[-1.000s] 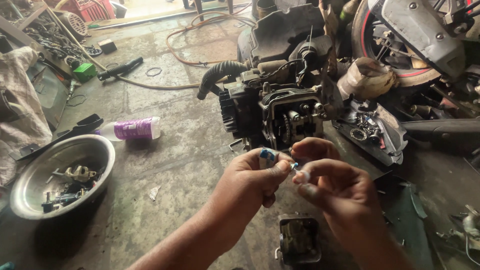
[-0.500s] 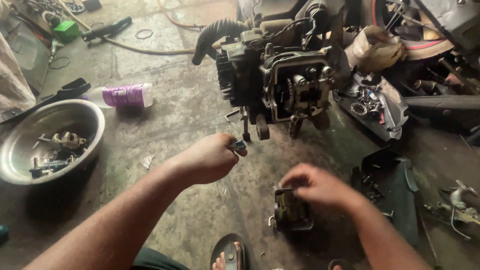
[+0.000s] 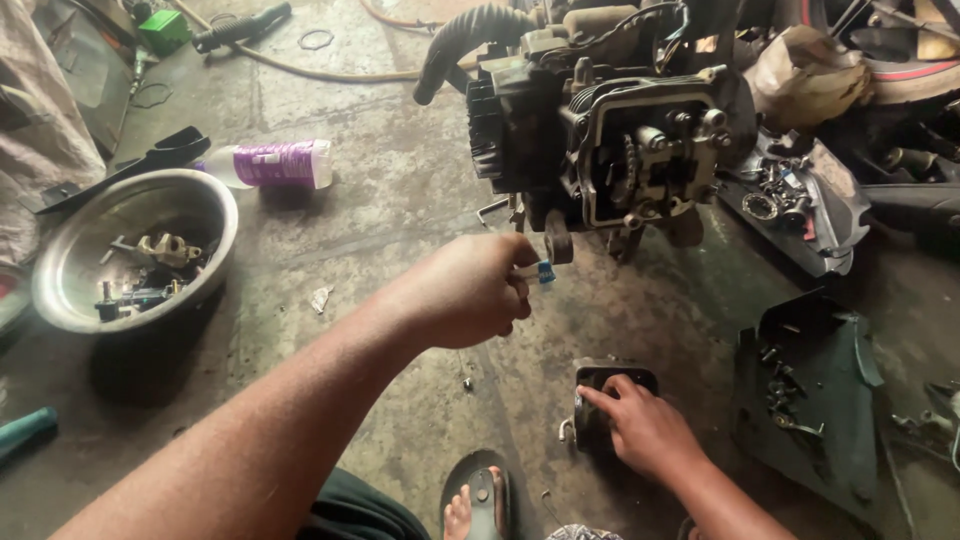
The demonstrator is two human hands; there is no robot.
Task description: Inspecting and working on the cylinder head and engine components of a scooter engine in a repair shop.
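Oily concrete floor (image 3: 380, 200): the right hand (image 3: 645, 430) has been lowered onto the small metal cover (image 3: 600, 385), fingers spread, while the blue-tipped tube (image 3: 540, 271) (pinched shut) stays held by the left hand (image 3: 470, 290) near the engine (image 3: 610, 140).

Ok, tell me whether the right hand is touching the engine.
No: the right hand rests on a small dark cover on the floor, apart from the engine.

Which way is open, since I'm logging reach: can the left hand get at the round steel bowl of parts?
Probably yes: the left hand pinches a small blue-tipped piece, but bare concrete floor lies between it and the round steel bowl.
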